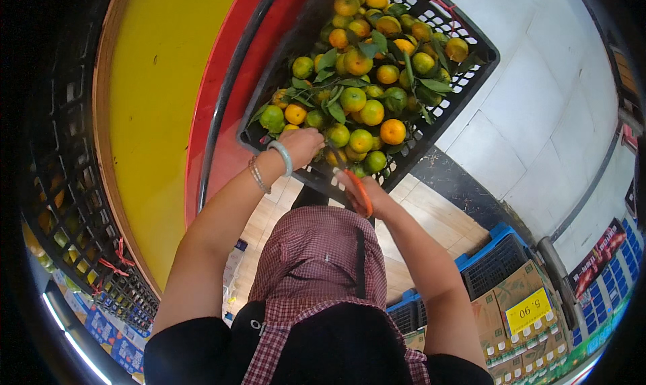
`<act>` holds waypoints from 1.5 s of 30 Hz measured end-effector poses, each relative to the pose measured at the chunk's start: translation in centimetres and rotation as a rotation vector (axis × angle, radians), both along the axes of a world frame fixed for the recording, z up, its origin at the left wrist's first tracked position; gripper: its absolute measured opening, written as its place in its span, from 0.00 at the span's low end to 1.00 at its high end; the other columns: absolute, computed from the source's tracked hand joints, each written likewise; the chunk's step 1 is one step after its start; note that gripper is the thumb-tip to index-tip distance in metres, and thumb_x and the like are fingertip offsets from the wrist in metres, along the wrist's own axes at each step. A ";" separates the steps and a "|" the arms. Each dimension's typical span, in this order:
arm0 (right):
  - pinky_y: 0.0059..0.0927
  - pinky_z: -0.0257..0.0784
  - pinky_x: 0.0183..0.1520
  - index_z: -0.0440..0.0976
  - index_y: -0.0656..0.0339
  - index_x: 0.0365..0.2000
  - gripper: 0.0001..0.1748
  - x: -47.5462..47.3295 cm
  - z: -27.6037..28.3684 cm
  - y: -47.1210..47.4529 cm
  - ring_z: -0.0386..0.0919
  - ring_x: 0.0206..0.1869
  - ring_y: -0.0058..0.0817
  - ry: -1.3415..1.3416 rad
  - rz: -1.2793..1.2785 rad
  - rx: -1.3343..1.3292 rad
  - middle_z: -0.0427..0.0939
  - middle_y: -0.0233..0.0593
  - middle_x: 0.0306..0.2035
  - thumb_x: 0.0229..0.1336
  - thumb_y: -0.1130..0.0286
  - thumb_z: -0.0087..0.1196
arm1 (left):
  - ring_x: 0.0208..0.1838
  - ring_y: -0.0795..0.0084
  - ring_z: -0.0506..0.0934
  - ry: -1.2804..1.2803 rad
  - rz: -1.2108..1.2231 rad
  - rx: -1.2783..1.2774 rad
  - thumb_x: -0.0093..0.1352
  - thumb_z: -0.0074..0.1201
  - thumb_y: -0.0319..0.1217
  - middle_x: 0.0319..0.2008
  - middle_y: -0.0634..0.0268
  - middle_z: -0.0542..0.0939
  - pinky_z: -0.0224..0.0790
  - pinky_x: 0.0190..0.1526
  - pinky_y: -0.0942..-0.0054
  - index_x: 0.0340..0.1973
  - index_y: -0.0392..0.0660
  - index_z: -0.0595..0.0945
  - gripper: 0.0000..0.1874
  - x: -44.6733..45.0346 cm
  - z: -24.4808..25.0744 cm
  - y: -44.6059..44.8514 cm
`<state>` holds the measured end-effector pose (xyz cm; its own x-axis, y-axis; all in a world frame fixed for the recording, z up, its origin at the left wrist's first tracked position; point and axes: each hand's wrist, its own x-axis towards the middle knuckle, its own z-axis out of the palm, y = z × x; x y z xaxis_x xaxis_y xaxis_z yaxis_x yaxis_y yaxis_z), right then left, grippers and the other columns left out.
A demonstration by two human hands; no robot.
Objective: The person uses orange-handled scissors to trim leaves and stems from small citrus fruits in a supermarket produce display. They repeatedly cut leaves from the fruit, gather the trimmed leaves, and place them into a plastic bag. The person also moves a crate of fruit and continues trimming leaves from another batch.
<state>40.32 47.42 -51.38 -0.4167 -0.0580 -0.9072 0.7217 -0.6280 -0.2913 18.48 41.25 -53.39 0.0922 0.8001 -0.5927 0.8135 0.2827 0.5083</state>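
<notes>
A black plastic crate (pixel 492 57) full of mandarins (pixel 358 62) is in front of me. The fruit is mixed green and orange, and leafy stems (pixel 335 95) lie among it. In my right hand (pixel 373 196), at the crate's near edge, is a pair of scissors with orange handles (pixel 361 186). Their dark blades point in toward the nearest fruit. My left hand (pixel 301 147), a bangle on its wrist, reaches over the crate's near left corner with its fingertips down by the mandarins. Whether those fingers grip anything is hidden.
Left of the crate stand a red panel (pixel 214 107) with a dark rail and a yellow board (pixel 156 82). Another black crate (pixel 65 228) holds fruit at far left. Cardboard cartons (pixel 504 304) with a yellow price sign (pixel 529 312) and a blue-rimmed crate (pixel 497 254) are at lower right.
</notes>
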 end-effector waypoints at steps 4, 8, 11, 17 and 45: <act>0.22 0.58 0.14 0.68 0.60 0.12 0.36 0.5 0.3 -0.7 0.63 0.10 0.20 0.035 0.088 0.039 0.65 0.30 0.09 0.57 0.36 0.49 | 0.39 0.49 0.75 -0.010 0.037 -0.024 0.70 0.46 0.35 0.33 0.53 0.76 0.67 0.38 0.53 0.31 0.41 0.76 0.11 0.4 1.6 -0.5; 0.22 0.58 0.14 0.67 0.59 0.12 0.37 1.0 1.2 -0.5 0.63 0.10 0.20 0.047 0.045 -0.032 0.64 0.31 0.10 0.56 0.34 0.49 | 0.38 0.49 0.75 -0.060 0.089 0.029 0.70 0.46 0.33 0.32 0.54 0.76 0.67 0.37 0.54 0.31 0.40 0.75 0.09 0.9 2.4 -1.0; 0.22 0.58 0.13 0.66 0.59 0.12 0.37 0.6 1.2 0.2 0.62 0.09 0.20 0.052 0.049 -0.121 0.63 0.30 0.10 0.55 0.33 0.48 | 0.37 0.50 0.75 -0.064 0.026 0.085 0.69 0.46 0.32 0.30 0.55 0.74 0.67 0.36 0.55 0.32 0.41 0.75 0.08 0.7 2.4 -0.9; 0.22 0.57 0.11 0.65 0.59 0.11 0.38 0.4 0.6 1.3 0.61 0.07 0.21 0.057 0.051 -0.141 0.62 0.31 0.08 0.54 0.33 0.48 | 0.36 0.52 0.75 -0.028 -0.052 0.098 0.69 0.47 0.32 0.30 0.56 0.74 0.68 0.36 0.57 0.33 0.41 0.75 0.08 0.1 1.7 -0.8; 0.22 0.59 0.17 0.63 0.57 0.14 0.32 9.6 6.7 -3.7 0.63 0.12 0.22 0.003 -0.299 -0.201 0.63 0.32 0.10 0.65 0.43 0.42 | 0.44 0.55 0.80 0.122 0.053 -0.391 0.68 0.47 0.39 0.40 0.52 0.81 0.73 0.41 0.60 0.39 0.43 0.82 0.15 8.2 1.5 2.0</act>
